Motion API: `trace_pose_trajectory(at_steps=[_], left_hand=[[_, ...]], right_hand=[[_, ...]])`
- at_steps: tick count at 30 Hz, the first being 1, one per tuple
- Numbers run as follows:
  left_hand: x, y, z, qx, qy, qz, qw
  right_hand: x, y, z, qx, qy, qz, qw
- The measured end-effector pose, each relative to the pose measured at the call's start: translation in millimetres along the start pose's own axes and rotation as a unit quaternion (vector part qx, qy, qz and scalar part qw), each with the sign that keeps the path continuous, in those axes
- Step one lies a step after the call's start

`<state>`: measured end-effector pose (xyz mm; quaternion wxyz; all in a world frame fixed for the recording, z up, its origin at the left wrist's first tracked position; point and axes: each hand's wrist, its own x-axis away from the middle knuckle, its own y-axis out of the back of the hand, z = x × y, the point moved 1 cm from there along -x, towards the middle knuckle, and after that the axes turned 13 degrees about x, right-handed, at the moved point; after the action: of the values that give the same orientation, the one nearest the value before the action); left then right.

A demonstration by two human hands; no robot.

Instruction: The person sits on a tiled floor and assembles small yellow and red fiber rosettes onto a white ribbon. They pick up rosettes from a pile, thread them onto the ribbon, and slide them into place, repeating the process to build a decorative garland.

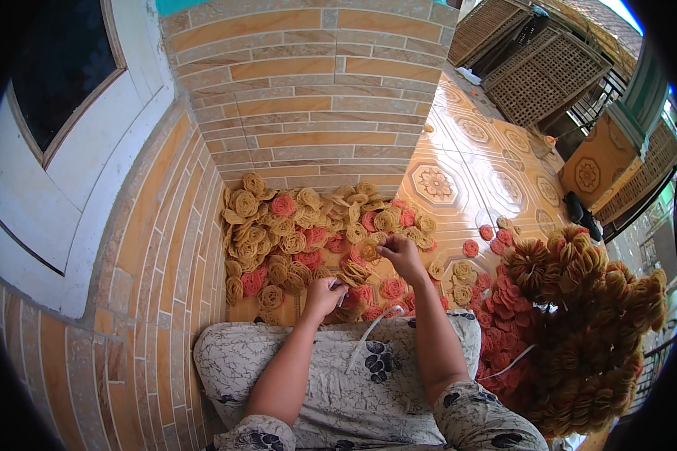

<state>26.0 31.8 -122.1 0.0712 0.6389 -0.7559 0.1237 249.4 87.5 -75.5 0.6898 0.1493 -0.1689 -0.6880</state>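
Note:
My right hand pinches a tan, round, lacy coiled cracker by its edge, over the pile. Lower and to the left, my left hand is closed on a thin whitish strip, only a short piece of which shows. Beside its fingertips several tan crackers sit close together; whether they are threaded on the strip I cannot tell. A white cord curves across my lap below the hands. In front of me spreads a loose heap of tan crackers with pink ones among them.
To my right stand thick bunches of strung crackers, next to a mound of pink crackers. A brick-patterned tiled wall rises behind the heap, and another borders my left. Patterned floor tiles extend to the right, toward woven racks.

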Motion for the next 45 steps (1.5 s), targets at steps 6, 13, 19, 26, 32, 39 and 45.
trace_pose_trajectory(at_steps=[6, 13, 19, 26, 32, 39, 45], left_hand=[[1.9, -1.3, -4.1, 0.075, 0.033, 0.007, 0.997], [4.6, -2.1, -13.6, 0.119, 0.070, 0.030, 0.990], [7.0, -2.4, -17.9, 0.133, 0.088, 0.032, 0.987], [2.2, -2.7, -12.4, 0.082, 0.020, 0.032, 0.996], [23.9, 13.2, -62.0, -0.112, -0.197, -0.163, 0.960], [82.0, 0.1, -146.1, -0.131, -0.200, 0.029, 0.971], [105.1, -5.3, -169.2, -0.277, -0.219, 0.013, 0.936]], right_hand=[[-1.5, 0.8, 4.4, 0.024, 0.021, 0.001, 1.000], [-2.1, -1.2, 4.8, 0.010, 0.030, -0.035, 0.999], [3.3, 7.4, 14.7, 0.071, 0.062, 0.055, 0.994], [12.8, 2.4, 43.8, 0.102, 0.043, 0.070, 0.991], [38.2, -1.6, 109.8, 0.199, 0.200, 0.021, 0.959], [86.2, 14.3, 170.0, 0.285, 0.355, -0.014, 0.890], [114.6, 7.1, 166.9, 0.252, 0.330, -0.058, 0.908]])
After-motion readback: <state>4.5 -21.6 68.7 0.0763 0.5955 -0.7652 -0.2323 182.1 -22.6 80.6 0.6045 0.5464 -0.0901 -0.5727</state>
